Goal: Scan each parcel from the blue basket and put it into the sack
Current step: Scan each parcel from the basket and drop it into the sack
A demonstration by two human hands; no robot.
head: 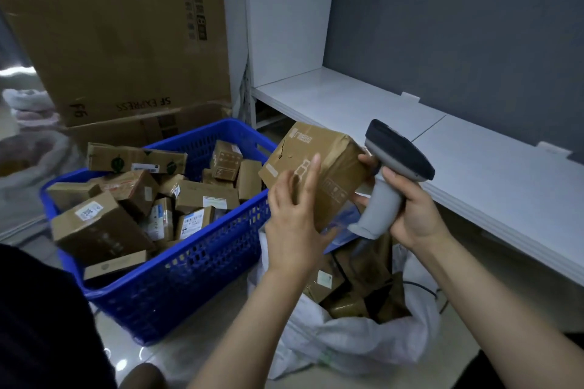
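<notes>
Cardboard parcel (335, 158) looks light but stiff, slightly dented; best held by opposite flat faces. Left hand (294, 215) presses it with straight fingers, while right hand (414, 215) grips the scanner (398, 151).

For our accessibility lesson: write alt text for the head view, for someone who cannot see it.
A person's left hand presses against a brown cardboard parcel over an open white sack, while the right hand grips a grey handheld scanner. A blue plastic basket of parcels stands alongside.
</notes>
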